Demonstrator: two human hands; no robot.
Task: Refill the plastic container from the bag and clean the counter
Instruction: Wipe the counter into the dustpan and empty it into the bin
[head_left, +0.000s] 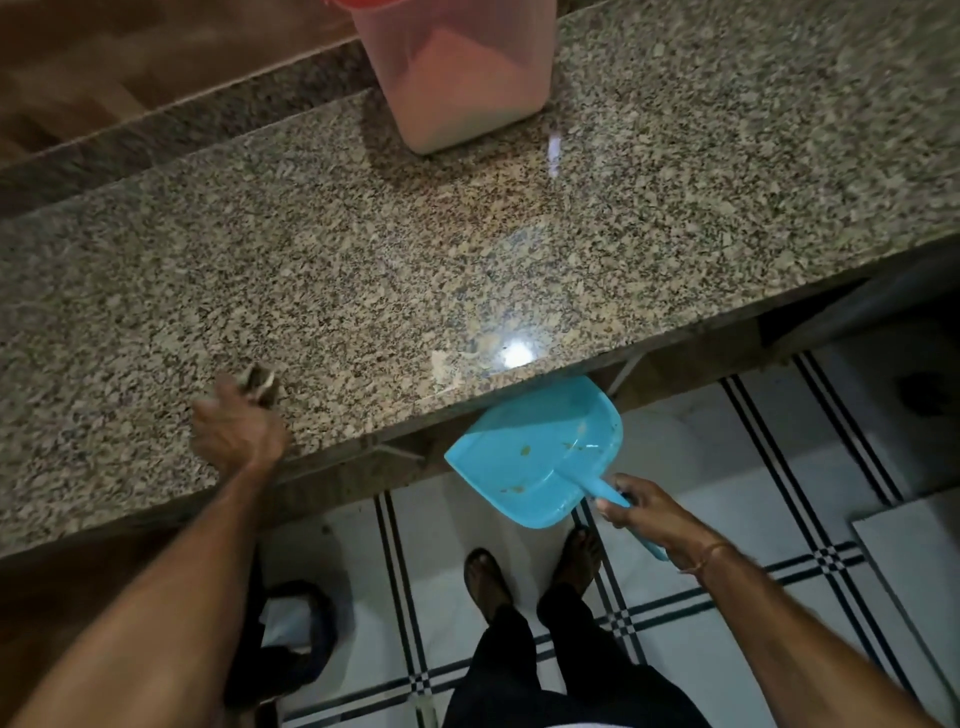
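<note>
A clear plastic container (457, 73) with a red lid and pale powder inside stands at the back of the speckled granite counter (363, 249). My right hand (649, 512) grips the handle of a blue dustpan (540, 452), whose front lip is tucked just under the counter's front edge; a few crumbs lie in the pan. My left hand (234, 431) rests on the counter near its front edge, closed on a small brownish cloth or brush (262, 384) that is blurred. A little pale spill (457, 366) sits on the counter edge above the dustpan.
Below the counter is a white tiled floor (753, 519) with black stripes. My feet in sandals (535, 571) stand close to the counter. A dark bin with a white liner (291, 629) sits on the floor at the left. A wooden ledge (104, 78) runs behind the counter.
</note>
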